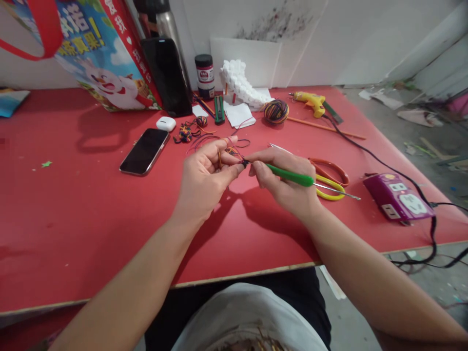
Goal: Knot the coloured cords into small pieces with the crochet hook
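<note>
My right hand point(283, 178) is closed around a crochet hook with a green handle point(292, 175); its metal shaft sticks out behind toward the right. My left hand point(208, 175) pinches a small dark piece of crochet work point(245, 163) between thumb and fingers, with yarn looped over the fingers. The hook's front end meets this piece, though the tip itself is too small to make out. Loose multicoloured yarn strands point(204, 141) lie behind my left hand. A ball of variegated yarn point(276, 111) rests farther back. Scissors with orange and yellow handles point(331, 187) lie partly behind my right hand.
On the red table point(91, 234) are a phone point(145, 151), a white earphone case point(165, 124), a small crocheted piece point(185, 132), a yellow glue gun point(310, 102) and a purple power socket point(398, 197) with black cables. A propped phone point(167, 75) and gift bag point(109, 73) stand behind.
</note>
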Tool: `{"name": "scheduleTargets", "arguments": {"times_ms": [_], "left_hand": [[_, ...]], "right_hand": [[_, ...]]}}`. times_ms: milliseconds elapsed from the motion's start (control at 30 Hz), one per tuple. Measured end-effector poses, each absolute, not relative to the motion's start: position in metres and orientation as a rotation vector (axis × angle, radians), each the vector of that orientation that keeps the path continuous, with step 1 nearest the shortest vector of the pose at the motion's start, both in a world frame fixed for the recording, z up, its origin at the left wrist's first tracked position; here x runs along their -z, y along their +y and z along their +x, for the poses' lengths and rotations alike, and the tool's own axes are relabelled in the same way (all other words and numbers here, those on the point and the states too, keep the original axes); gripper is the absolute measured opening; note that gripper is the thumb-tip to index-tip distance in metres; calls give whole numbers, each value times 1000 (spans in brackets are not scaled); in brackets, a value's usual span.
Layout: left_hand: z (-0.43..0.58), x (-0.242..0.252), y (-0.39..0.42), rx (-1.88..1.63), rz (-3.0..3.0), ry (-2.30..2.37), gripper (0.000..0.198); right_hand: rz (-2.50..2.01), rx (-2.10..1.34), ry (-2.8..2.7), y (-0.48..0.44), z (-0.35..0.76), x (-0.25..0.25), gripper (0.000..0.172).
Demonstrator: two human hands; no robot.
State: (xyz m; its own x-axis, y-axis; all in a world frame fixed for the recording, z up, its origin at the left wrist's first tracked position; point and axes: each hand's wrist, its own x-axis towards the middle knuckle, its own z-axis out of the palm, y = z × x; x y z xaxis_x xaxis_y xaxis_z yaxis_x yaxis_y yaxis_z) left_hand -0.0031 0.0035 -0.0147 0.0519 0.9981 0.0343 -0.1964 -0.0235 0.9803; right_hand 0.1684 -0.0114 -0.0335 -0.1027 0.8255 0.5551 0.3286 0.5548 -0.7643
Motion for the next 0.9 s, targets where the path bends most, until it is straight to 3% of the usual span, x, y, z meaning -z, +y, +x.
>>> {"name": "scheduleTargets", "arguments": {"times_ms": [300, 667, 800, 900], "left_hand": [[-4, 10, -2, -1293, 1214, 1035, 42], [-5, 9, -3, -1283, 1229, 1026, 48], [-8, 9, -3, -1269, 1221, 1013, 49], [-10, 11, -2, -1292, 1244, 1024, 48]], "right_hand": [[-987, -759, -1543, -12, 176, 34, 19], [-814, -982, -1388, -6, 173, 34, 4], [-679, -1203, -1434, -3, 183, 37, 15], [-683, -1165, -1442, -4, 185, 35, 20]]}}
